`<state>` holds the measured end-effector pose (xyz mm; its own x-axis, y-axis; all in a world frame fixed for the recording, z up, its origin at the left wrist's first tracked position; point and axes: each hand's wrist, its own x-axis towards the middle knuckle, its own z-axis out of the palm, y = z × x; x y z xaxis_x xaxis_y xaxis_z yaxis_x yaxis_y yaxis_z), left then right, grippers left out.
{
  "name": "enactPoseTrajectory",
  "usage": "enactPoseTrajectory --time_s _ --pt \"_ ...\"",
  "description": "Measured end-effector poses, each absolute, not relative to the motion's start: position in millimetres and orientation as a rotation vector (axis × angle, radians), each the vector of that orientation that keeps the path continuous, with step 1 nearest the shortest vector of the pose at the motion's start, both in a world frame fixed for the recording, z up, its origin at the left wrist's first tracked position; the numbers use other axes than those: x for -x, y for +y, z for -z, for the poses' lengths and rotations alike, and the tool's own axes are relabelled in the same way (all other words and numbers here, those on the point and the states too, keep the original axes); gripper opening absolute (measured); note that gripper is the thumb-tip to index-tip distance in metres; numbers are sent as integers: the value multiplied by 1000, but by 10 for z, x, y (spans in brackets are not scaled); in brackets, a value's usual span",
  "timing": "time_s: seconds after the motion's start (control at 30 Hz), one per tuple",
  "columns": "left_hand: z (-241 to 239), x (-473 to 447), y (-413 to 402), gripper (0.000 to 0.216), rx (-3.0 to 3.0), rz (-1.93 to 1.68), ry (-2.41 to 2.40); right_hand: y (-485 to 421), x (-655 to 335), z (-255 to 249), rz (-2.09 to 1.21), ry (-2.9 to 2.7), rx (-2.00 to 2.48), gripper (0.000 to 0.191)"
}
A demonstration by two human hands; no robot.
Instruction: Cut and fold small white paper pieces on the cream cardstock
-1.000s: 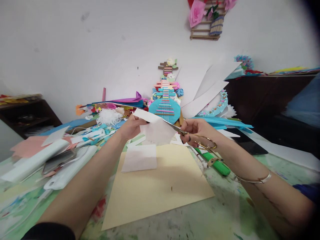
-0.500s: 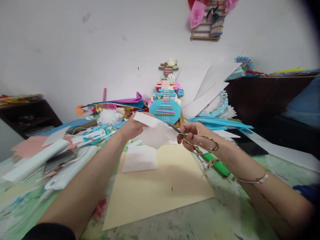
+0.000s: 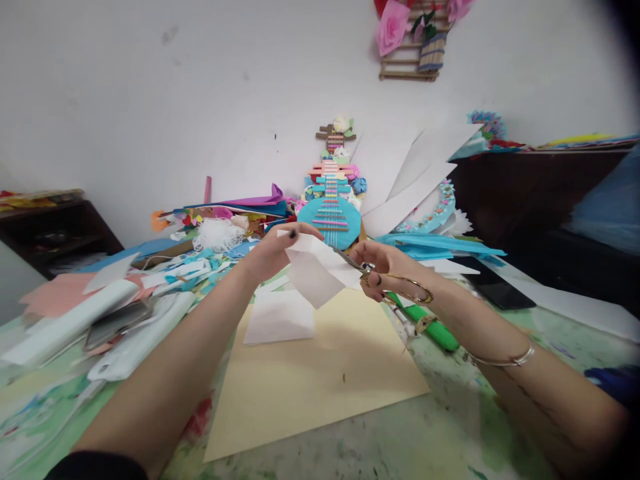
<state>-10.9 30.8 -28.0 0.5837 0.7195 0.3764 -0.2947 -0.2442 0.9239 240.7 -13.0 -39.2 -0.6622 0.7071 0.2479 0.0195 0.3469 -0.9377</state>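
My left hand (image 3: 279, 252) pinches a white sheet of paper (image 3: 320, 277) by its upper left part and holds it in the air. My right hand (image 3: 383, 263) grips gold-handled scissors (image 3: 407, 288), whose blades point up and left at the paper's right edge. Whether the blades are fully closed is hard to make out. Under the raised paper, another white paper piece (image 3: 280, 319) lies on a cream sheet (image 3: 330, 407) on the table.
A blue paper lute-like craft (image 3: 331, 223) stands against the wall. To the right lie a green tool (image 3: 435, 330) and a black phone (image 3: 503, 287). Paper scraps, a white power strip (image 3: 143, 337) and a white string bundle (image 3: 217, 235) crowd the left side.
The held paper has turned and now hangs lower, its top strip no longer facing me. My left thumb shows on top of it. The scissors have shifted slightly and their handles are closer together.
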Motion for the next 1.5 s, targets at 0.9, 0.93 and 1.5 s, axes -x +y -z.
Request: enactPoseTrajectory --time_s 0.9,0.93,1.5 --pt "326 141 357 21 -1969 -959 578 -106 -2394 447 -1569 -1845 545 64" --pt "326 138 354 20 -1975 -958 574 -107 -2393 448 -1571 -1848 541 64" --pt "32 275 202 53 -1995 -735 478 -106 -2402 404 -1301 -2130 728 46"
